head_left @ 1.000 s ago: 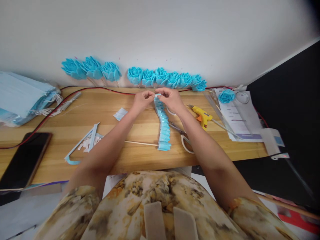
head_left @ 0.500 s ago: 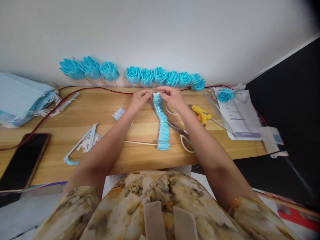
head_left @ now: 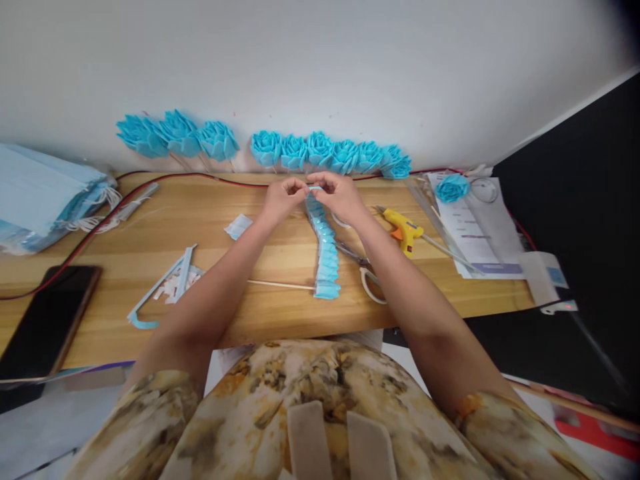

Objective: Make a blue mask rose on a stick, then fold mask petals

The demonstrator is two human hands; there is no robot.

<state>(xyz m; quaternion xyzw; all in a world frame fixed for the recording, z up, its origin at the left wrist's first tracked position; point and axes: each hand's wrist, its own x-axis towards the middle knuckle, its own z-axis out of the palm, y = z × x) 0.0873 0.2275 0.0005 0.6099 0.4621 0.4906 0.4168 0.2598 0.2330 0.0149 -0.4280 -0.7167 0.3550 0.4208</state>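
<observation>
A long pleated strip of light blue fabric (head_left: 326,250) runs down the middle of the wooden table. My left hand (head_left: 286,199) pinches its far end from the left. From the right, my right hand (head_left: 339,195) pinches the same end, thumb and fingers closed and nearly touching the left fingertips. The strip's near end lies by a thin wooden stick (head_left: 280,285). Scissors with white handles (head_left: 371,285) lie partly under my right forearm. The fingertips cover the very tip of the strip.
Blue fabric flowers (head_left: 319,150) line the wall, and another flower (head_left: 452,189) rests on papers at right. A yellow glue gun (head_left: 404,230) lies right of my hands. At left are stacked blue sheets (head_left: 45,193), a phone (head_left: 47,320), blue scraps (head_left: 185,270) and a red-black cable (head_left: 195,176).
My fingers have drawn closer together at the strip's far end, and the tip now shows less between them. The rest of the strip lies where it was.
</observation>
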